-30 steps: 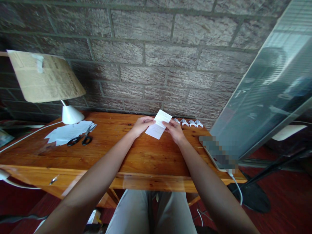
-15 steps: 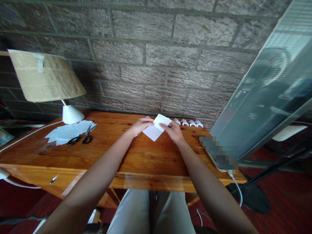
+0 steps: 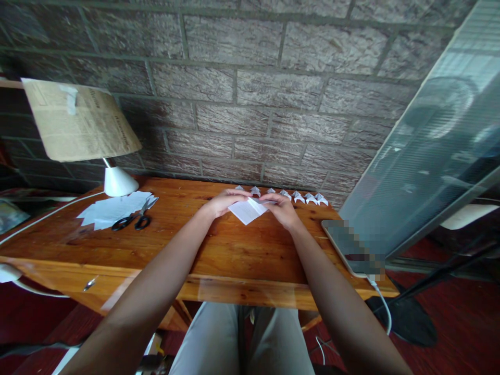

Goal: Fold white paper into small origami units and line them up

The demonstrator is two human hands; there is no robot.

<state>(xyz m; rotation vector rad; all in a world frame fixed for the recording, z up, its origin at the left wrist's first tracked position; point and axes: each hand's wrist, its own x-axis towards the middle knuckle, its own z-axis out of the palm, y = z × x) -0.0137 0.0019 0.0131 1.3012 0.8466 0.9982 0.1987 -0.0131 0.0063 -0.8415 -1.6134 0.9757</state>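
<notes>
Now, from far left: lamp (image 3: 80, 122), tan shade and white base, stands at the back-left corner of the table (image 3: 234, 260); its white cord (image 3: 50, 216) runs off to the left. Just right of the base, loose white sheets (image 3: 105, 208) lie flat in a spread pile. Scissors (image 3: 132, 222), black handles, lie on the pile's near right edge, blades pointing toward the back right. Bare wood follows.

Centre, toward the back edge: left hand (image 3: 225, 202), palm down, fingers curled over the far left edge of the paper (image 3: 245, 211) and pinching it. Paper is white and folded, low over the table at centre-back, between both hands; whether its near corner touches the wood cannot be told. Right hand (image 3: 282, 209) grips the paper's far right edge, fingers bent over it, thumb not visible. Fingertips of the two hands nearly meet above the fold.

Behind the hands, a row of small folded pieces (image 3: 299, 197) stands along the back edge, near the brick wall (image 3: 273, 104). Right of that: tablet (image 3: 344, 245), flat on the right corner, cable (image 3: 385, 307) hanging from its near end. Glass panel (image 3: 429, 146) fills far right.
</notes>
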